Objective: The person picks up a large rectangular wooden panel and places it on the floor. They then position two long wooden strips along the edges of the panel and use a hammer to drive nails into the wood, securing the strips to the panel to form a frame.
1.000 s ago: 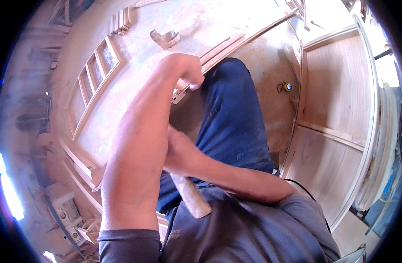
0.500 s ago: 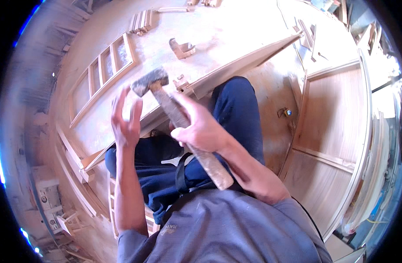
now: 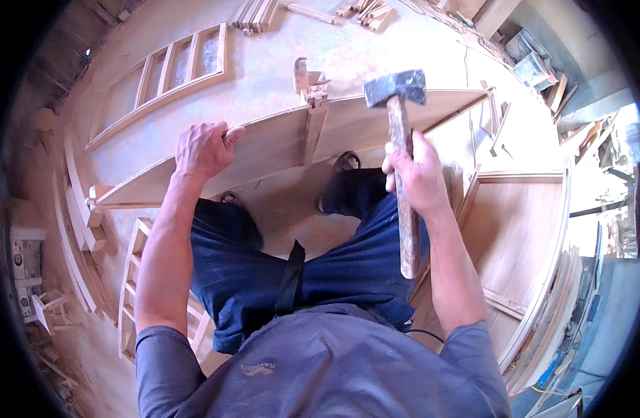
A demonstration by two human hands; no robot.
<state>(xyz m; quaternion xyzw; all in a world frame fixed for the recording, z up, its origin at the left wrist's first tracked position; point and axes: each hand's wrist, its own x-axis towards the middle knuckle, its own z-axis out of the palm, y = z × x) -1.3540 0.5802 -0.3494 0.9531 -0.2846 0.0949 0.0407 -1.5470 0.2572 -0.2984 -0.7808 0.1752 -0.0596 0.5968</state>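
Note:
My right hand (image 3: 421, 171) is closed round the wooden handle of a hammer (image 3: 398, 129), its dark metal head raised and its handle hanging downward. My left hand (image 3: 205, 150) is closed over the upper edge of a long wooden panel (image 3: 268, 150), which stands on edge across the front of my legs. A crosspiece (image 3: 313, 132) divides the panel near its middle. At the top of that crosspiece is a small wooden block (image 3: 314, 95). The hammer head is to the right of this block and apart from it. My left fingertips are hidden behind the edge.
A ladder-like wooden frame (image 3: 160, 80) lies on the floor at the far left. Bundled wood strips (image 3: 256, 15) and a notched wood piece (image 3: 301, 73) lie beyond the panel. To my right stands another framed panel (image 3: 519, 216); a slatted frame (image 3: 130, 285) is at my left.
My left hand has come down onto the panel's edge and closed on it. The hammer, in my right hand, has swung to the right and more upright. My legs have moved apart.

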